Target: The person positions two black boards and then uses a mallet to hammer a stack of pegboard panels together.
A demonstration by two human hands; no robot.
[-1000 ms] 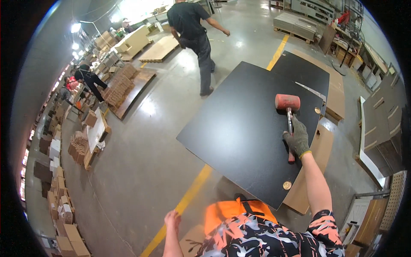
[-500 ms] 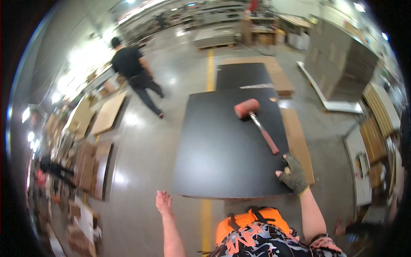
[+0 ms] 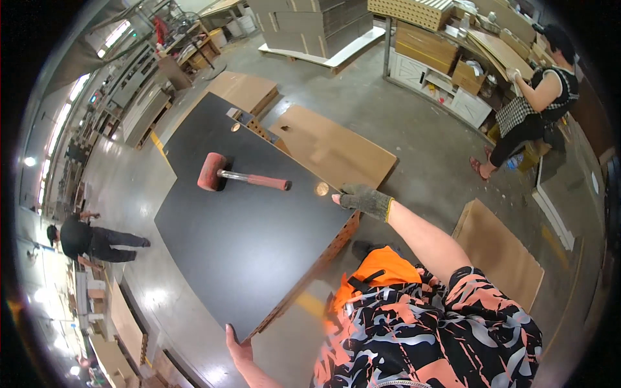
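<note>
A large black panel [image 3: 252, 220] lies flat in front of me, its cut near edge showing brown holes. On it rests a rubber mallet [image 3: 211, 171] with a red head and a red grip at the end of its metal shaft, lying untouched. My right hand [image 3: 366, 202], in a dark green glove with bare fingertips, is closed on the panel's right edge, thumb tip on top. Close by is a round tan spot [image 3: 321, 189] on the panel. My left hand [image 3: 239, 348], bare, grips the near-left corner with the thumb up; its other fingers are mostly hidden.
Brown boards [image 3: 336, 145] lie beyond the panel's right side. Another board [image 3: 501, 252] is on the floor at right. A wrapped stack [image 3: 310, 29] stands at the back. One person [image 3: 537, 97] stands by shelving at right; another [image 3: 81, 239] is at far left.
My view has turned to the right, so the panel and mallet appear rotated. My left hand, apart from the panel before, has come to its near-left corner. My right hand stays at the edge.
</note>
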